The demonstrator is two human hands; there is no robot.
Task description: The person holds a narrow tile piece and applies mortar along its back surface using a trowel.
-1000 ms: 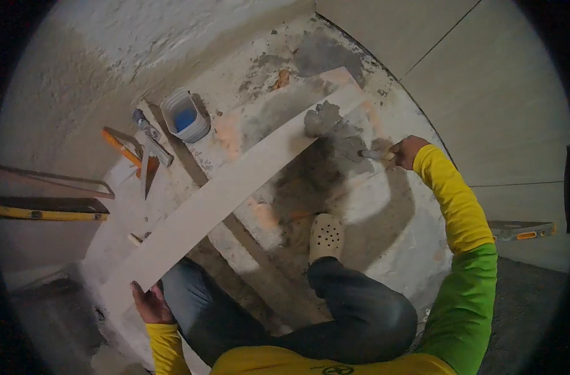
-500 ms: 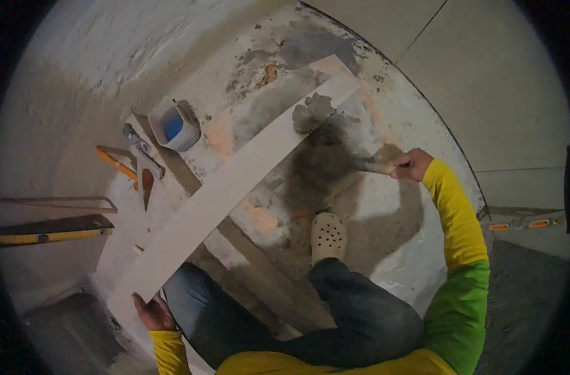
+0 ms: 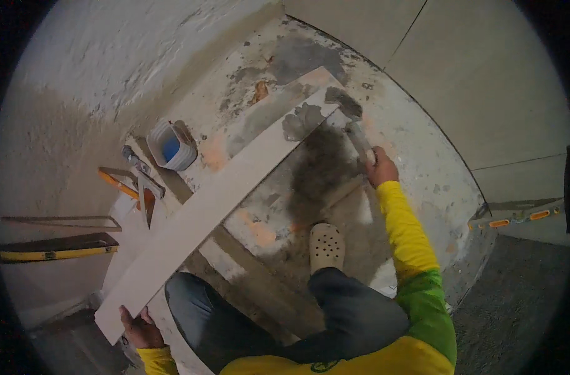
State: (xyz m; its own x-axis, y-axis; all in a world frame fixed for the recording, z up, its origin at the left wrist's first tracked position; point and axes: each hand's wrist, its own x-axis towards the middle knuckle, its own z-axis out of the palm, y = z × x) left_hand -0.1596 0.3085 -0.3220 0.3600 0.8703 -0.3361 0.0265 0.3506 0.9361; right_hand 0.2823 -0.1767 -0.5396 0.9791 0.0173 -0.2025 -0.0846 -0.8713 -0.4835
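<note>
The left hand (image 3: 142, 327) curls its fingers around the pale plank's (image 3: 216, 206) near end, apparently steadying it. The plank slants rightward across the floor, grey mortar (image 3: 302, 122) near its far end. There, the right hand (image 3: 381, 167) wraps a trowel's (image 3: 360, 139) handle, likely for control.

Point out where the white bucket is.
In the head view, the white bucket sits left of centre, in the upper half, between the long pale board and the rough wall.
</note>
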